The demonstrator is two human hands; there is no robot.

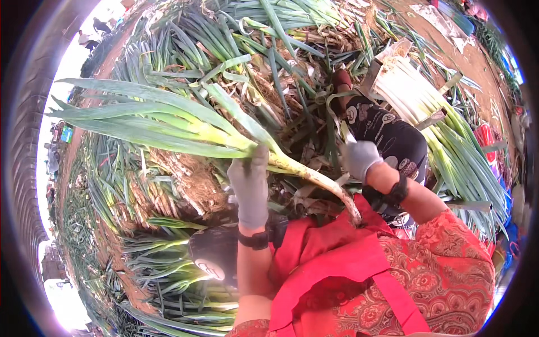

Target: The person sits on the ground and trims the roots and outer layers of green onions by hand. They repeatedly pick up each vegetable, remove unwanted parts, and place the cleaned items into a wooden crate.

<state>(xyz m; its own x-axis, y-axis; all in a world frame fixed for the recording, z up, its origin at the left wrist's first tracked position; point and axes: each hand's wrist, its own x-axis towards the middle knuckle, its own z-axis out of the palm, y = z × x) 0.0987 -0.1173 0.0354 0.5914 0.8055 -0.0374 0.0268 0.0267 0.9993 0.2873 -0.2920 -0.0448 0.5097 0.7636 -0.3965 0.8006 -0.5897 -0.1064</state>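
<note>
Nearest: red apron point(331, 275) over a patterned red top point(449, 269). Just beyond it, the held leek point(306, 174) lies across the middle of the scene, above the lap. Long axis is diagonal: rooted tip near and to the right, just over the apron; leaves fanned far and to the left. Pale shank bends slightly toward the tip.

Left hand point(250, 182), in a grey glove, pinches the leek between thumb and fingers where the green leaves part from the shank. Right hand point(361, 159), also gloved, is right of the shank and apart from it, fingers curled in; cannot tell whether they grip the pale strip showing beside them.

Right of the right knee point(393, 135): an open metal rack point(431, 119) holding a bundle of leeks point(415, 90). White stems point far and left, green leaves spread near and right.

Left and farther: heaps of untrimmed leeks point(185, 50) with brown roots and dry leaves. Far right: bare brown ground point(477, 67) with a pale sheet point(441, 22).
</note>
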